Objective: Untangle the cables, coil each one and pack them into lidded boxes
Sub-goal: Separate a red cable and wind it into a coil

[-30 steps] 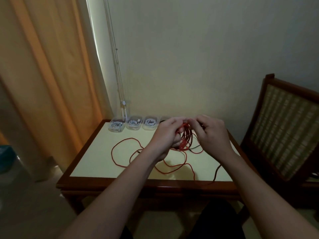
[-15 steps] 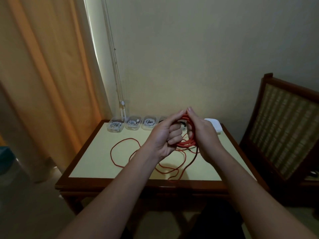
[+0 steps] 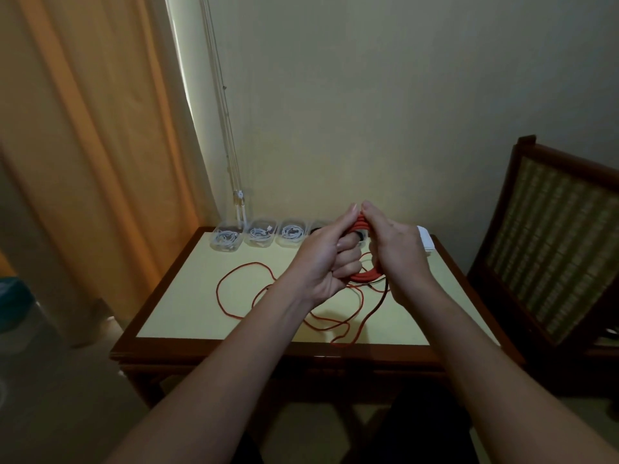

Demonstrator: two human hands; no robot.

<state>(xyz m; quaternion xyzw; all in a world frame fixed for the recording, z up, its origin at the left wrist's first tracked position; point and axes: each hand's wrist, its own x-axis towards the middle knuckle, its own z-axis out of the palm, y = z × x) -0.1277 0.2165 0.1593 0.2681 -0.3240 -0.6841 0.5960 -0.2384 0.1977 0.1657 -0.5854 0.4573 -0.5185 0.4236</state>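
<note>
Left hand [image 3: 321, 262] and right hand [image 3: 398, 259] both clamp a coil of thin red cable [image 3: 364, 274] above the middle of the wooden bench [image 3: 187, 296], its uncoiled rest trailing in loops toward the near edge. Three clear plastic boxes [image 3: 262, 245] along the far edge hold coiled white cables [image 3: 290, 231], so the task looks well along, with this cable left to coil and box. A fourth box [image 3: 318, 227] behind the hands and a white object [image 3: 426, 241] at the far right corner are hard to make out.

The left hand [image 3: 321, 262] and right hand [image 3: 398, 259] are bare, with bare forearms; dark clothing [image 3: 422, 426] covers the lap.
</note>
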